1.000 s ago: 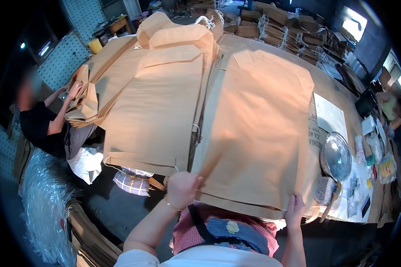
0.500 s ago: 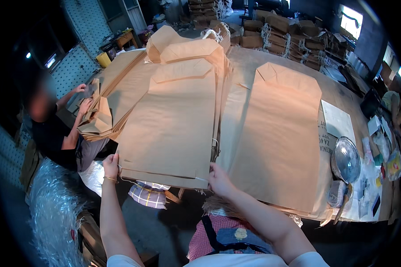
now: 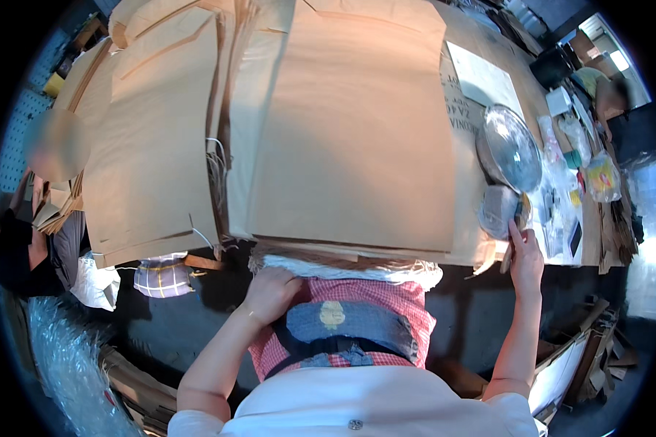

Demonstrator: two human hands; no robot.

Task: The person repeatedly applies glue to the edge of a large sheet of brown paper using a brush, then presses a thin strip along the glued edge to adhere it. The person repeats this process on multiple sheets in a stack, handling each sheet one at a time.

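My right hand (image 3: 526,258) is at the table's right front, its fingers closed around a wooden-handled tool (image 3: 522,211) whose far end I cannot make out clearly. Close by are a round metal bowl (image 3: 506,138) and a grey wrapped bundle (image 3: 496,210). Down by my lap, my left hand (image 3: 272,295) has curled fingers at the left end of a bundle of white strings (image 3: 357,272); what lies in them is hidden. Directly in front of me lies a stack of large brown paper sacks (image 3: 357,138), beside another stack of sacks (image 3: 153,153) on the left.
A co-worker (image 3: 40,226) sits at the far left by folded paper. Another person (image 3: 606,91) is at the far right. Plastic bags (image 3: 603,178) and a white sheet (image 3: 485,76) lie on the right side. A checked cushion (image 3: 162,278) is below the table's edge.
Both hands have let go of the sack on the left stack. My right hand has moved right to the tool, my left hand to my lap. The view has shifted down and right.
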